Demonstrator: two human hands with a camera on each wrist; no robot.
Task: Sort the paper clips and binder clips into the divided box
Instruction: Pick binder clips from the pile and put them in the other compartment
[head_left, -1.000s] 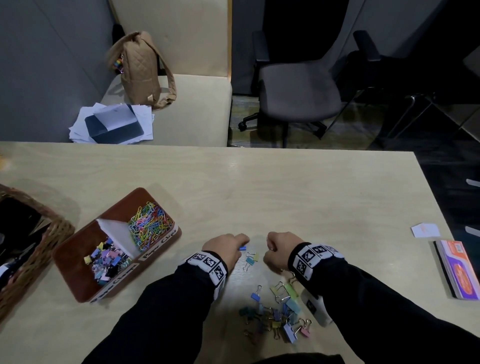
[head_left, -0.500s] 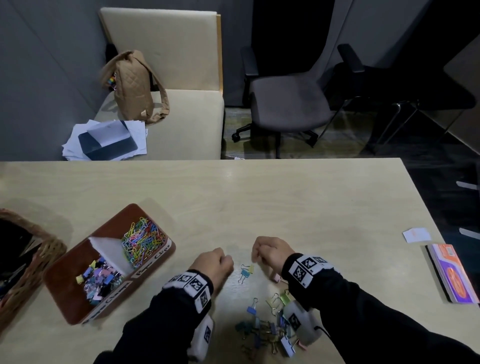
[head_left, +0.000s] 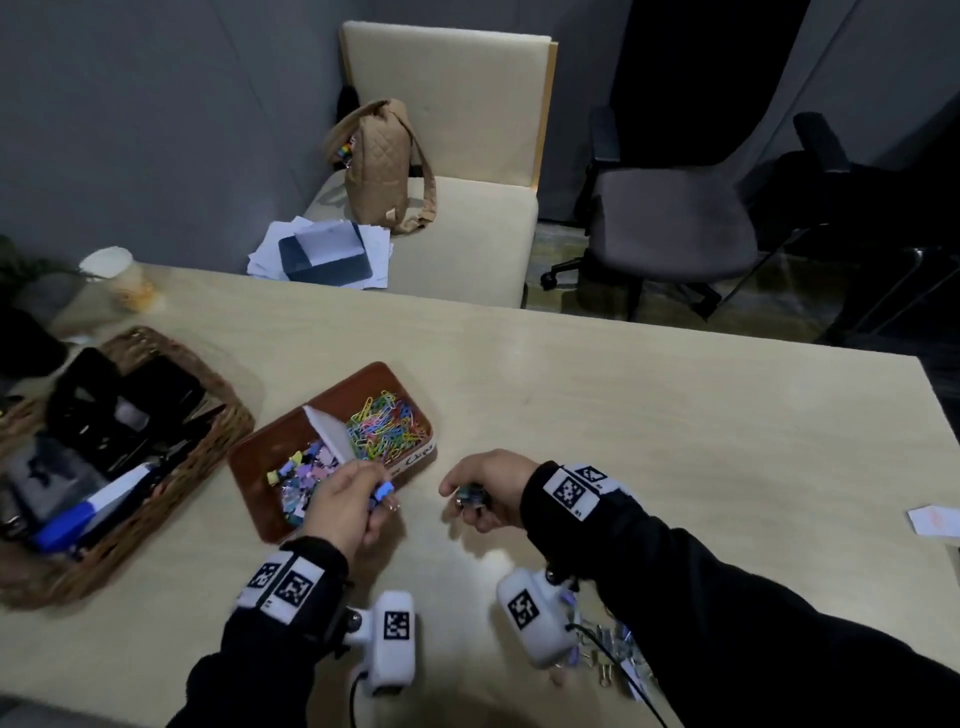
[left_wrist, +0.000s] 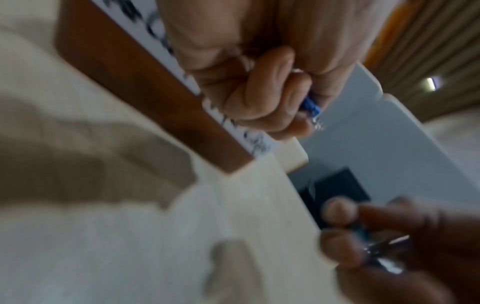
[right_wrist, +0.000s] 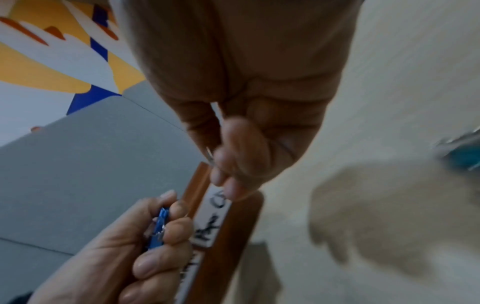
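The brown divided box (head_left: 260, 462) lies left of centre, with coloured paper clips (head_left: 387, 426) in its far compartment and binder clips (head_left: 304, 478) in its near one. My left hand (head_left: 382, 493) hovers at the box's near right edge and grips a blue binder clip (head_left: 385, 491) in curled fingers; the same blue binder clip (left_wrist: 310, 107) shows in the left wrist view. My right hand (head_left: 462, 499), just right of the box, pinches a dark teal binder clip (head_left: 471, 500). Loose binder clips (head_left: 613, 654) lie near the front edge, partly hidden by my right arm.
A wicker basket (head_left: 171, 525) full of stationery stands left of the box. A paper cup (head_left: 117, 275) sits at the far left corner. A white note (head_left: 935, 519) lies at the right edge. Chairs and a tan backpack (head_left: 384, 166) stand beyond the table.
Both hands have lifted off the table, each with a binder clip, and moved left to the box. The head view has swung left, so the basket now shows fully.
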